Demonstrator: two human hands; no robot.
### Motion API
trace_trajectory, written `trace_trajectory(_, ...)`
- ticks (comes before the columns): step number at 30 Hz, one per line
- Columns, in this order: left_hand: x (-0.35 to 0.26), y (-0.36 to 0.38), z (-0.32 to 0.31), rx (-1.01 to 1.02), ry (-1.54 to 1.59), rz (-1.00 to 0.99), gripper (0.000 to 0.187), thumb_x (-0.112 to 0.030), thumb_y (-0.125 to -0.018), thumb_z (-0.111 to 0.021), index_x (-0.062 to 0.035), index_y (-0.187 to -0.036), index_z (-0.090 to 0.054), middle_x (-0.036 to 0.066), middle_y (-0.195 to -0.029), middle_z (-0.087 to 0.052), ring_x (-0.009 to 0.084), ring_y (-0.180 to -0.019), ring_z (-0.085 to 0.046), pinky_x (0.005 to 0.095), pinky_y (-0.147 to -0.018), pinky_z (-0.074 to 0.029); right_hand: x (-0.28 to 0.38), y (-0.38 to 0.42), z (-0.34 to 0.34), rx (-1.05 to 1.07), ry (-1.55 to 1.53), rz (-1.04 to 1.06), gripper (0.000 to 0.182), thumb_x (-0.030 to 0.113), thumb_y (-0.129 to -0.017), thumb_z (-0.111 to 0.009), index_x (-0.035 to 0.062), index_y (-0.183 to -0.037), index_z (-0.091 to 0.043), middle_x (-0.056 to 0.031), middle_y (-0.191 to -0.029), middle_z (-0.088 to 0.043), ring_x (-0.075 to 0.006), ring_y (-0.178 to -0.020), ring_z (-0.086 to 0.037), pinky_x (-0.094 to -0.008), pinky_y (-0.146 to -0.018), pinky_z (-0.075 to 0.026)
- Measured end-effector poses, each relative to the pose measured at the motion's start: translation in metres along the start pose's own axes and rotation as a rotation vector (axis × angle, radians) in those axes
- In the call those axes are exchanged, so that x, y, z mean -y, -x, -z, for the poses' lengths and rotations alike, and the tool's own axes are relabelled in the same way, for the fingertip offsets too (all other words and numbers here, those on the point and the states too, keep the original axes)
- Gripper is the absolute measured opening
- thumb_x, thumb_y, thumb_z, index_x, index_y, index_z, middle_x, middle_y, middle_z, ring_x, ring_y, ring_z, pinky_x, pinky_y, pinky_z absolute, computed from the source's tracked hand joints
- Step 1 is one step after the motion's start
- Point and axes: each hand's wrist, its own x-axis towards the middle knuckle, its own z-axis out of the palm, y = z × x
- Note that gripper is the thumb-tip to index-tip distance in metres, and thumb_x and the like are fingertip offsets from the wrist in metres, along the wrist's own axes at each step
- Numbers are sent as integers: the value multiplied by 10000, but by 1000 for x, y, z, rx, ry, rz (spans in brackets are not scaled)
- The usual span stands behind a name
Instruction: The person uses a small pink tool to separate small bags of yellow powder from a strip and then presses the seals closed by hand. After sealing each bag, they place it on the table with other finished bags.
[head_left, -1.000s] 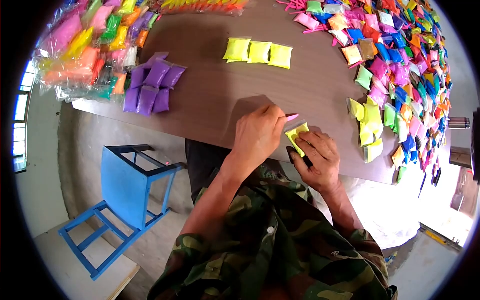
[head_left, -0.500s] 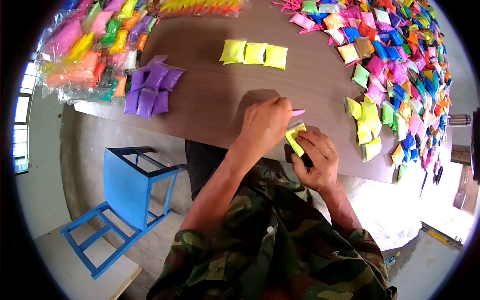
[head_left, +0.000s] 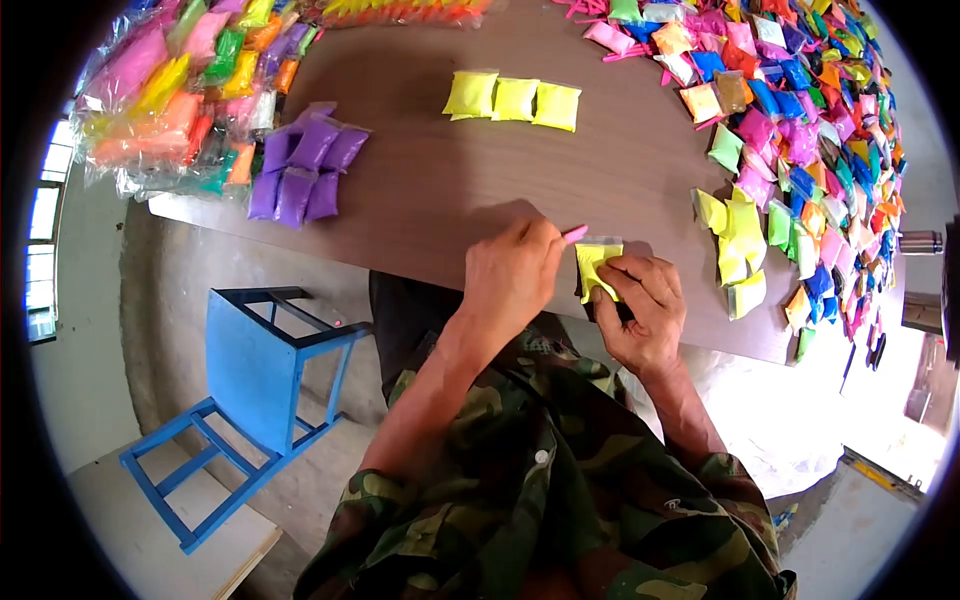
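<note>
My left hand (head_left: 512, 272) is closed around a slim pink stick (head_left: 575, 234), whose tip pokes out past the thumb side. To its right, my right hand (head_left: 640, 308) pinches a small clear packet with yellow filling (head_left: 597, 260) by its lower part, near the front edge of the table. The packet's top edge faces away from me, just right of the pink tip. Further back lie yellow packets (head_left: 515, 100) in a short row. Another group of yellow packets (head_left: 740, 235) rests to the right of my right hand.
Purple packets (head_left: 312, 142) are piled at the left of the brown table (head_left: 400, 190). Beyond them sit large bags of colourful packets (head_left: 150, 100). A big heap of mixed packets (head_left: 790, 130) covers the right side. A blue chair (head_left: 255, 370) stands below the table's left edge.
My left hand has drawn back a little to the left and toward me with the pink stick. The yellow packet in my right hand has turned, showing its face more fully.
</note>
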Motion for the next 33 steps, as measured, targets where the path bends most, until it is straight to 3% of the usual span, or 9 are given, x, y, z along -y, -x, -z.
trace_trajectory(9, -19, 26, 0, -11, 259, 41, 87, -102, -907, -723, -51, -889, -655, 132, -834, -686, 382, -733, -674, 437, -626, -525, 0, 5, -4, 3, -29, -118, 283, 55, -719, -828, 33, -992, -756, -97, -1082, -714, -288, -910, -673, -380, -796, -560)
trace_trajectory(16, -6, 15, -1, 37, -40, -13, 107, -133, -918, -715, -60, -881, -645, 120, -843, -683, 370, -710, -670, 455, -595, -513, -5, 7, -5, -2, -32, -84, 262, 48, -741, -812, 28, -995, -750, -108, -1043, -707, -298, -858, -667, -382, -762, -552)
trace_trajectory(19, -5, 15, 1, -46, -57, 1, 94, -113, -915, -714, -55, -884, -647, 120, -831, -682, 364, -701, -669, 439, -587, -510, -6, 9, -6, -19, -25, -75, 257, 42, -750, -803, 27, -1002, -753, -110, -1007, -697, -292, -821, -650, -382, -731, -542)
trace_trajectory(24, -25, 34, 7, -37, 268, 112, 76, -75, -894, -721, -50, -900, -650, 129, -811, -685, 373, -692, -667, 420, -581, -511, 1, 4, -7, -14, -17, -132, 280, 40, -754, -801, 25, -1031, -767, -99, -936, -671, -278, -770, -621, -376, -698, -529)
trace_trajectory(33, 8, 28, 5, -162, -17, 30, 67, -64, -895, -717, -59, -882, -650, 130, -795, -687, 366, -706, -675, 422, -589, -515, 2, 2, -9, -7, 2, -124, 267, 53, -752, -816, 23, -1015, -776, -84, -884, -651, -271, -757, -616, -365, -679, -519)
